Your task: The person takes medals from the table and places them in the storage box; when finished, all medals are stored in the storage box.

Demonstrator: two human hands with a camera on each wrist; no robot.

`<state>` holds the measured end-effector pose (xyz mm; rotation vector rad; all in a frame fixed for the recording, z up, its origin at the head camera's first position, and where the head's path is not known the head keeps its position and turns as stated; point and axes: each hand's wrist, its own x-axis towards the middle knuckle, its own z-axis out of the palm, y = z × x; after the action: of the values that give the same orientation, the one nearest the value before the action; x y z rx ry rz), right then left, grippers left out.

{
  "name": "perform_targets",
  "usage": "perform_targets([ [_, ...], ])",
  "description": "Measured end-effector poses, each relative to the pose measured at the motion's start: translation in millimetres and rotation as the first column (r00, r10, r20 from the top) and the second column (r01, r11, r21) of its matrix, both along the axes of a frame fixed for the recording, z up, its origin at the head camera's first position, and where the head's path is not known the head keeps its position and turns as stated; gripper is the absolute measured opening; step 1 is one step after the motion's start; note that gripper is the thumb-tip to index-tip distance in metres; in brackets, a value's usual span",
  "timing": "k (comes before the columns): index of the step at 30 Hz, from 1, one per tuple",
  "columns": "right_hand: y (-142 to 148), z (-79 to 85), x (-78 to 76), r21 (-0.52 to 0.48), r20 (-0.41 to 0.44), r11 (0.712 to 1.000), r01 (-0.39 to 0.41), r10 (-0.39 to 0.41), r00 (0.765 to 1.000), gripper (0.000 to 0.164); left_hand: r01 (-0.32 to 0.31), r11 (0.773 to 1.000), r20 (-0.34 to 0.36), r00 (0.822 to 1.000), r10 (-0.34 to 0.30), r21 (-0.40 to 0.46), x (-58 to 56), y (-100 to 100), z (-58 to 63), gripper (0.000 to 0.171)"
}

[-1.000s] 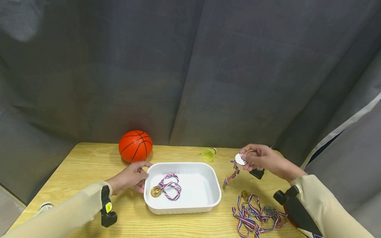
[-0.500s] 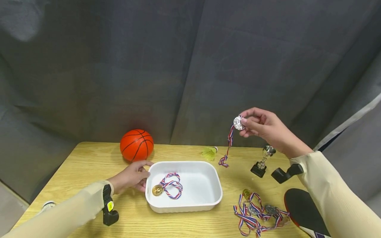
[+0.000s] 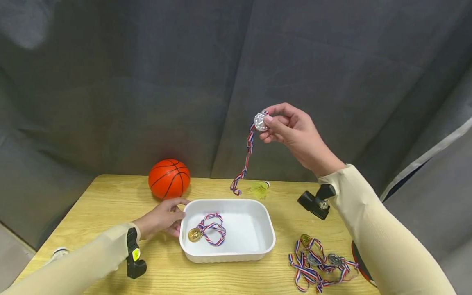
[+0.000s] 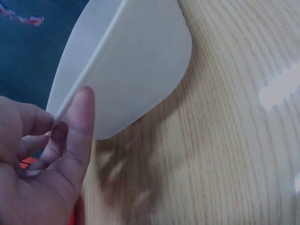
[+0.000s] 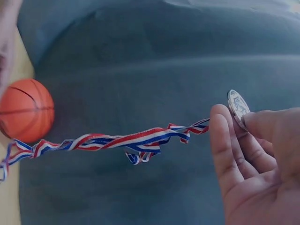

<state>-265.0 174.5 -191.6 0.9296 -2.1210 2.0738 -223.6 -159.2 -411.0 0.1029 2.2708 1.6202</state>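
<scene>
Behind the pale wooden desk (image 3: 221, 280), grey cloth (image 3: 166, 82) from side to side. Pinched at its left rim between thumb and curled fingers of the left hand (image 3: 162, 219), mid-desk: a white tray (image 3: 250, 233). Inside, toward the tray's left end, a gold medal (image 3: 195, 234). High above the desk, between thumb and bent fingers of the right hand (image 3: 295, 131), a silver medal (image 3: 260, 121), with a twisted striped ribbon (image 3: 249, 145) dangling below. By the desk's far edge, an orange basketball (image 3: 169, 179) and, farther right, a yellow shuttlecock (image 3: 259, 189). Nearer the right edge, a trophy (image 3: 320, 210), partly hidden. Toward the near right corner, tangled medals (image 3: 313, 260) beside a mostly covered paddle (image 3: 363, 265).
</scene>
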Motion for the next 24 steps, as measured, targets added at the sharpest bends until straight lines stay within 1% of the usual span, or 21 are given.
perform_targets([
  [6, -37.5, -19.7, -2.3, 0.103, 0.043, 0.993, -0.053, 0.049, 0.998, 0.019, 0.004, 1.000, 0.001, 1.000, -0.004, -0.001, 1.1, 2.6, 1.3, 0.048],
  [11, -56.8, -46.1, -7.5, 0.170, 0.091, 0.982, -0.084, 0.070, 0.993, 0.022, 0.017, 1.000, -0.003, 1.000, -0.017, -0.007, 1.5, 4.1, 2.8, 0.049],
  [15, -62.9, -71.3, -10.8, 0.241, 0.142, 0.967, -0.083, 0.050, 0.989, 0.023, 0.016, 1.000, 0.003, 1.000, -0.016, -0.002, 1.7, 5.2, 3.6, 0.049],
  [20, -63.5, -104.7, -13.4, 0.341, 0.199, 0.937, -0.080, 0.011, 0.980, 0.022, 0.034, 0.999, -0.001, 0.999, -0.034, 0.017, 1.4, 6.2, 2.2, 0.050],
  [24, -61.0, -130.9, -14.2, 0.405, 0.251, 0.907, -0.117, 0.013, 0.968, 0.022, 0.034, 0.999, 0.001, 0.999, -0.034, 0.030, 2.2, 8.4, 1.8, 0.049],
])
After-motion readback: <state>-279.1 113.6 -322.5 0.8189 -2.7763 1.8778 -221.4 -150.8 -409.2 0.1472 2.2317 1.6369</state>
